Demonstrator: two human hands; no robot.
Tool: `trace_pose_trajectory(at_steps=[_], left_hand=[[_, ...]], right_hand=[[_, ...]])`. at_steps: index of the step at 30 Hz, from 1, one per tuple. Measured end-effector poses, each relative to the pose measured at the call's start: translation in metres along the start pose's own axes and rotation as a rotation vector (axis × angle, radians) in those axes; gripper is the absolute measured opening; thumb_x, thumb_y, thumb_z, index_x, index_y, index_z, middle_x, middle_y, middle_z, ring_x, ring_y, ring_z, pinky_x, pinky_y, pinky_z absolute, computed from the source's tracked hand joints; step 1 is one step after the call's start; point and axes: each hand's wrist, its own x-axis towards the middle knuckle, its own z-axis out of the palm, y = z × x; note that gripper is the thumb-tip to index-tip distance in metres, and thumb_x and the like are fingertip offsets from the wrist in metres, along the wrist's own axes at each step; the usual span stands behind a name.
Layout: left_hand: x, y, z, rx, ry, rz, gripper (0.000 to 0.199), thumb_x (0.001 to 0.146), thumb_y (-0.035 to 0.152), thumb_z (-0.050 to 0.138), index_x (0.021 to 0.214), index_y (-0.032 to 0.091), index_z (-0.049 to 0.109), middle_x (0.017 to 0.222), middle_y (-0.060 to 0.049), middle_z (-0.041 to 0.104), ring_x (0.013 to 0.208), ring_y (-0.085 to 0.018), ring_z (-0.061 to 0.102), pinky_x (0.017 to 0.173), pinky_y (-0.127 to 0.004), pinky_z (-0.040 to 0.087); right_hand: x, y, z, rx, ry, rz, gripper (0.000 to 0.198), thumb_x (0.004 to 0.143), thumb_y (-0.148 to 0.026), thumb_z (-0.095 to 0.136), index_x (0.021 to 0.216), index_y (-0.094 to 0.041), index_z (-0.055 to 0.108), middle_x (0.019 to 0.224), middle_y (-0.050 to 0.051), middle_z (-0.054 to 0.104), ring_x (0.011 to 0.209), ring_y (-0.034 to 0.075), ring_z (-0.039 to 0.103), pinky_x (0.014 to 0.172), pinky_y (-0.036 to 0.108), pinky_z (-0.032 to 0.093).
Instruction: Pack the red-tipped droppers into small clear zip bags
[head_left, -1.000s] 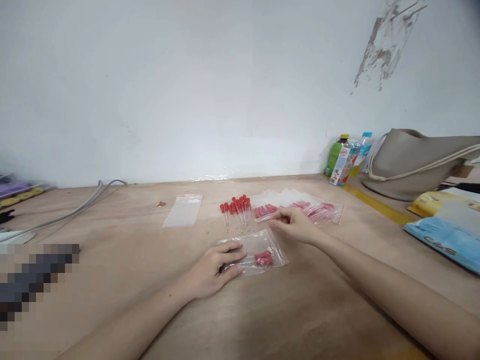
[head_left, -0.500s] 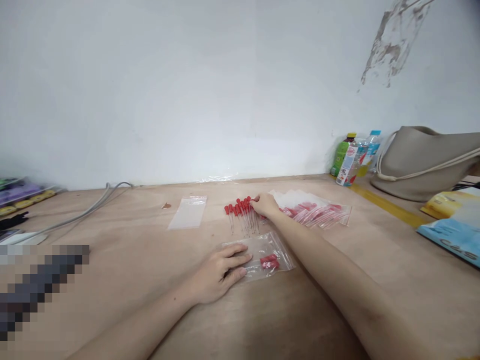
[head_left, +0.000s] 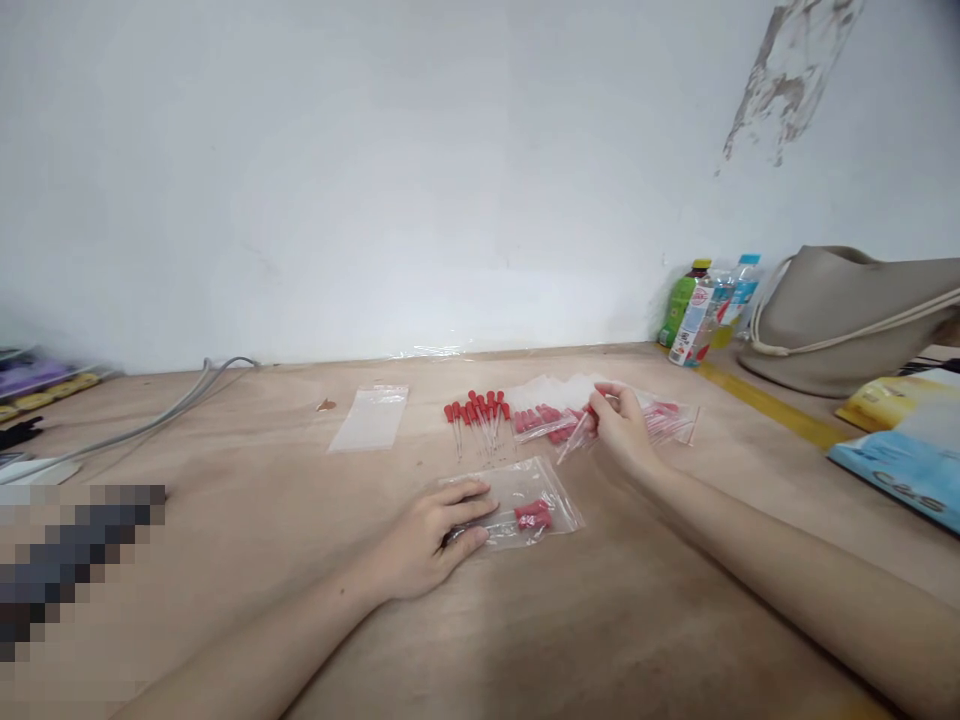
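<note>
Clear zip bag (head_left: pixel 529 482) lies flat on the wooden table (head_left: pixel 465 640), just in front of me, with red bulbs (head_left: pixel 533 515) showing through its plastic; I can read no print on it. My left hand (head_left: pixel 442 535) rests on the bag's left end, fingers loosely spread and slightly bent, pressing on it rather than gripping. My right hand (head_left: pixel 616 420) is pinched, thumb and forefinger closed on a single red-topped dropper (head_left: pixel 576 435), whose thin tube slants down to the left.

Behind the bag I have a loose bunch of red-topped droppers (head_left: pixel 480 408), bulbs toward the wall and tubes toward me. Just right of them, partly hidden by my right hand, is an overlapping pile of zip bags (head_left: pixel 536 422) with more red bulbs inside. Left of the bunch lies a flat bag (head_left: pixel 371 418) with a reddish line along its top edge; I make out no lettering there.

Farther right, the blue pack (head_left: pixel 900 480) carries the plainest writing in my view, "C&S", beside a yellow-and-white pack (head_left: pixel 889 402) whose print I cannot read. Bottles (head_left: pixel 694 320) stand by the wall (head_left: pixel 375 180), one with a white label bearing a round red mark, its words too small for me. Next to them sits a grey drawstring bag (head_left: pixel 847 315).
</note>
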Motion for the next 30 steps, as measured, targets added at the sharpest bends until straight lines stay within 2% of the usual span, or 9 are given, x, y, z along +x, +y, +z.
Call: trace_pose_trajectory(at_steps=[5, 10, 14, 16, 18, 21, 24, 27, 30], left_hand=[[0.0, 0.002, -0.002, 0.016, -0.009, -0.026, 0.039, 0.088, 0.034, 0.043, 0.126, 0.026, 0.045, 0.13, -0.005, 0.046, 0.119, -0.021, 0.042, 0.1, -0.041, 0.035], [0.0, 0.002, -0.002, -0.006, 0.0, -0.037, 0.045, 0.088, 0.035, 0.044, 0.131, 0.024, 0.035, 0.131, -0.006, 0.044, 0.118, -0.021, 0.043, 0.098, -0.04, 0.037], [0.0, 0.001, 0.0, -0.004, -0.004, -0.038, 0.046, 0.087, 0.035, 0.044, 0.131, 0.024, 0.035, 0.132, -0.006, 0.043, 0.119, -0.021, 0.042, 0.099, -0.039, 0.036], [0.0, 0.001, 0.0, -0.005, -0.004, -0.037, 0.045, 0.087, 0.035, 0.044, 0.13, 0.024, 0.036, 0.132, -0.006, 0.043, 0.119, -0.021, 0.042, 0.099, -0.04, 0.035], [0.001, 0.001, 0.0, -0.007, -0.003, -0.035, 0.045, 0.087, 0.035, 0.045, 0.13, 0.023, 0.036, 0.131, -0.006, 0.044, 0.119, -0.021, 0.042, 0.099, -0.04, 0.036], [0.002, 0.002, 0.0, -0.005, -0.005, -0.034, 0.045, 0.087, 0.035, 0.045, 0.129, 0.023, 0.037, 0.13, -0.006, 0.045, 0.118, -0.021, 0.043, 0.099, -0.039, 0.036], [0.003, 0.002, 0.0, 0.004, 0.005, -0.023, 0.044, 0.087, 0.036, 0.045, 0.129, 0.024, 0.038, 0.13, -0.006, 0.046, 0.117, -0.021, 0.043, 0.099, -0.039, 0.037], [0.003, 0.001, 0.0, 0.015, 0.007, -0.011, 0.042, 0.087, 0.036, 0.045, 0.127, 0.023, 0.042, 0.129, -0.006, 0.048, 0.118, -0.021, 0.043, 0.1, -0.04, 0.036], [0.003, 0.0, 0.001, 0.013, -0.005, -0.002, 0.04, 0.087, 0.035, 0.044, 0.126, 0.022, 0.046, 0.13, -0.006, 0.046, 0.12, -0.021, 0.041, 0.1, -0.04, 0.035]], right_hand=[[-0.029, 0.007, -0.015, 0.165, -0.035, 0.19, 0.025, 0.069, -0.028, 0.058, 0.086, -0.022, 0.041, 0.06, -0.006, 0.052, 0.045, 0.008, 0.051, 0.044, 0.021, 0.043], [-0.051, -0.001, -0.012, 0.15, -0.29, 0.343, 0.026, 0.063, -0.028, 0.066, 0.076, -0.02, 0.045, 0.063, -0.002, 0.06, 0.056, 0.011, 0.059, 0.056, 0.024, 0.048], [-0.053, -0.005, -0.019, -0.087, -0.638, 0.277, 0.027, 0.056, -0.031, 0.072, 0.067, -0.016, 0.052, 0.054, -0.004, 0.056, 0.048, 0.006, 0.049, 0.047, 0.019, 0.039], [-0.052, -0.004, -0.018, -0.193, -0.712, 0.23, 0.027, 0.053, -0.033, 0.073, 0.064, -0.015, 0.056, 0.048, -0.006, 0.05, 0.043, 0.005, 0.041, 0.042, 0.017, 0.03], [-0.052, -0.002, -0.014, -0.258, -0.689, 0.183, 0.028, 0.052, -0.036, 0.073, 0.062, -0.014, 0.058, 0.046, -0.007, 0.047, 0.042, 0.005, 0.037, 0.041, 0.018, 0.026], [-0.055, 0.0, -0.006, -0.311, -0.62, 0.06, 0.028, 0.054, -0.039, 0.071, 0.058, -0.014, 0.059, 0.051, -0.004, 0.049, 0.048, 0.008, 0.041, 0.045, 0.02, 0.031], [-0.055, -0.003, -0.004, -0.374, -0.725, -0.093, 0.025, 0.064, -0.039, 0.063, 0.058, -0.015, 0.063, 0.06, 0.0, 0.055, 0.06, 0.011, 0.048, 0.056, 0.023, 0.037], [-0.046, -0.011, -0.009, -0.426, -0.854, -0.054, 0.025, 0.072, -0.037, 0.053, 0.066, -0.015, 0.065, 0.064, 0.002, 0.06, 0.06, 0.012, 0.051, 0.056, 0.023, 0.038], [-0.031, -0.022, -0.007, -0.542, -0.744, -0.099, 0.022, 0.07, -0.032, 0.054, 0.072, -0.014, 0.065, 0.065, 0.003, 0.063, 0.057, 0.012, 0.052, 0.053, 0.023, 0.038]])
